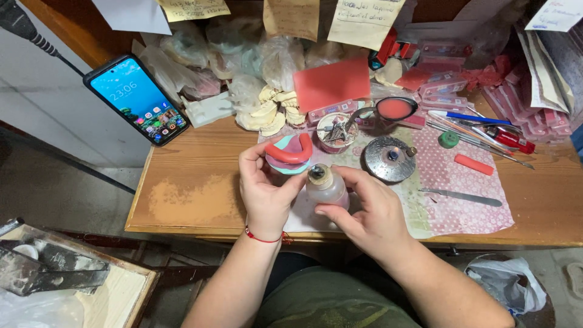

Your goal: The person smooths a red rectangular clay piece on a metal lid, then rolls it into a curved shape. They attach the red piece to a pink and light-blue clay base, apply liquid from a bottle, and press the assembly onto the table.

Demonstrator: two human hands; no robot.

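My left hand (262, 185) holds a dental cast with a red wax rim on a turquoise base (288, 154), and its thumb reaches toward the top of a small bottle. That bottle (326, 186) is clear plastic, holds pinkish liquid and has a round metal cap. My right hand (370, 212) grips it from the right and below. Both hands sit over the front edge of the wooden table (194, 194), above a patterned cloth (461, 176).
A round metal burner (389, 159) stands right of the hands with a knife-like tool (461, 196) nearby. A small cup with metal bits (336, 130), a spoon of red wax (395, 109), a red wax sheet (331, 83), plaster casts (267, 112) and a phone (136, 98) lie behind.
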